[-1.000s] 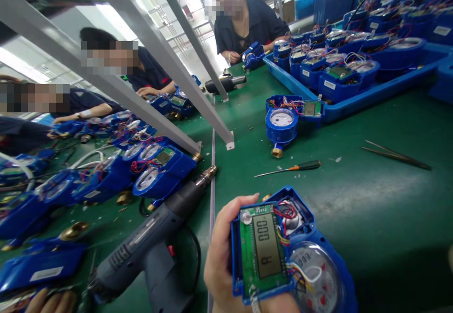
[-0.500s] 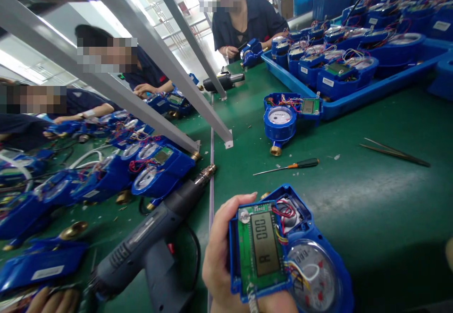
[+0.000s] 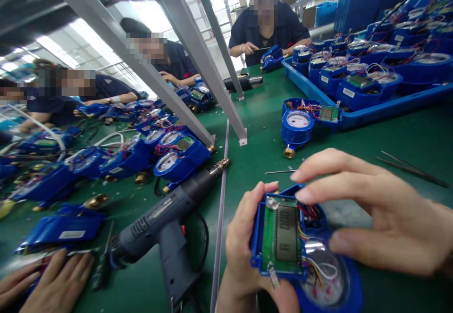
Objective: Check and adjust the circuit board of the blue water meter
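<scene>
Dark heat gun (image 3: 173, 216) on green table (image 3: 253, 164), tweezers (image 3: 412, 167), slanted pale posts (image 3: 198, 48), blue tray (image 3: 389, 111)

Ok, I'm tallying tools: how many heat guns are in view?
2: the near heat gun, left of the held meter; the far one, partly behind a grey post. Others may be hidden.

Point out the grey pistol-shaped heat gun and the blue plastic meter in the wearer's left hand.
Grey pistol-shaped heat gun (image 3: 164, 219), head view: body.
Held blue plastic meter (image 3: 290, 237), head view: display.
</scene>
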`<act>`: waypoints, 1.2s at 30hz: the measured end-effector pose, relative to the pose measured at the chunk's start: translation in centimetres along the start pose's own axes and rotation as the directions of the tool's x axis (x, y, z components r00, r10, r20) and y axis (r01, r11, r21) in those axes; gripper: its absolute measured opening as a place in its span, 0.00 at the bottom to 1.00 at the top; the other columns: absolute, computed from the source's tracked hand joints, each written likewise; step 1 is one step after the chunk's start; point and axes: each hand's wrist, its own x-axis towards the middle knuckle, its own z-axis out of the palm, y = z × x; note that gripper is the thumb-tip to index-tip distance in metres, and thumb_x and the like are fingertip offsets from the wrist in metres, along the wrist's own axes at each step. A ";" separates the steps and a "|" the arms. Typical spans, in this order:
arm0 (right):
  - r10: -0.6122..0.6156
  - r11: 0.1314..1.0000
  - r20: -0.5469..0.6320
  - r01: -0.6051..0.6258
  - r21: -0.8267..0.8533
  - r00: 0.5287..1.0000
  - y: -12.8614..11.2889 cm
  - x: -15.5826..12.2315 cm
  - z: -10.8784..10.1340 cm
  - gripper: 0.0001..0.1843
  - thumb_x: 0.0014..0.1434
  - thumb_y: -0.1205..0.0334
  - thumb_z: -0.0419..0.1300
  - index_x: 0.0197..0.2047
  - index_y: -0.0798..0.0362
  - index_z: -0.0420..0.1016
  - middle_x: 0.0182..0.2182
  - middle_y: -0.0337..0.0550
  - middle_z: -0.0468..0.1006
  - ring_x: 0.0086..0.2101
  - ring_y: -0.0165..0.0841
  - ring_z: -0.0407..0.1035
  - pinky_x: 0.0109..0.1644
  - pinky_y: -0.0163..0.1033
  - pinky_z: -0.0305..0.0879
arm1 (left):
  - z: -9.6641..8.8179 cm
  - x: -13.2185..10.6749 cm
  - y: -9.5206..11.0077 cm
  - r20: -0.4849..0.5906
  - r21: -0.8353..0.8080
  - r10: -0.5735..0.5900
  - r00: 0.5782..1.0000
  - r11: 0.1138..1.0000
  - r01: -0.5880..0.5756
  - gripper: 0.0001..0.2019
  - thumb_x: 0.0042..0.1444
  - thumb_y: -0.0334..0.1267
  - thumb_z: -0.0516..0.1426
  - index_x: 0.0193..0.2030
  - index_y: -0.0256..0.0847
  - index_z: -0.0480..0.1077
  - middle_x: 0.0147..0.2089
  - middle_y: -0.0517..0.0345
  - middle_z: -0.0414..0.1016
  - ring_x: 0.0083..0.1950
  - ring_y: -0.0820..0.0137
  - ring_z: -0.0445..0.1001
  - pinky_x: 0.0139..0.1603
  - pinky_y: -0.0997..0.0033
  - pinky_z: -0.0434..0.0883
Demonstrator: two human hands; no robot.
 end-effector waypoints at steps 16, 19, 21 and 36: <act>-0.028 0.999 0.325 0.015 0.042 0.945 2.0 1.5 1.8 0.52 0.51 0.67 0.69 0.69 0.45 0.40 0.66 0.41 0.50 0.64 0.34 0.43 0.67 0.40 0.45 | 2.4 0.8 0.2 -0.186 -0.543 -0.118 0.975 0.840 -0.002 0.40 0.49 0.47 0.64 0.64 0.69 0.45 0.49 0.58 0.70 0.41 0.64 0.77 0.45 0.57 0.76; 0.004 0.997 0.273 -0.023 0.067 0.962 1.7 1.5 2.3 0.51 0.49 0.66 0.70 0.68 0.47 0.44 0.63 0.40 0.57 0.61 0.33 0.51 0.64 0.36 0.50 | 2.5 0.9 0.5 -0.190 -0.535 -0.132 0.973 0.845 0.010 0.40 0.48 0.51 0.63 0.63 0.70 0.45 0.47 0.60 0.70 0.41 0.65 0.77 0.44 0.57 0.76; 0.035 0.996 0.244 -0.053 0.066 0.969 1.5 1.5 2.4 0.51 0.47 0.67 0.71 0.67 0.46 0.46 0.61 0.39 0.61 0.59 0.33 0.56 0.62 0.35 0.54 | 2.6 1.0 0.8 -0.188 -0.555 -0.170 0.967 0.831 0.038 0.38 0.48 0.52 0.62 0.63 0.71 0.46 0.46 0.63 0.70 0.42 0.66 0.77 0.47 0.58 0.75; 0.072 0.994 0.069 -0.066 -0.091 0.995 1.5 0.8 3.1 0.42 0.53 0.63 0.68 0.65 0.50 0.52 0.56 0.45 0.63 0.56 0.33 0.58 0.60 0.34 0.58 | 2.4 1.3 0.3 -0.243 -0.574 -0.248 0.938 0.816 0.067 0.38 0.47 0.73 0.39 0.60 0.56 0.53 0.43 0.57 0.71 0.40 0.65 0.75 0.43 0.57 0.73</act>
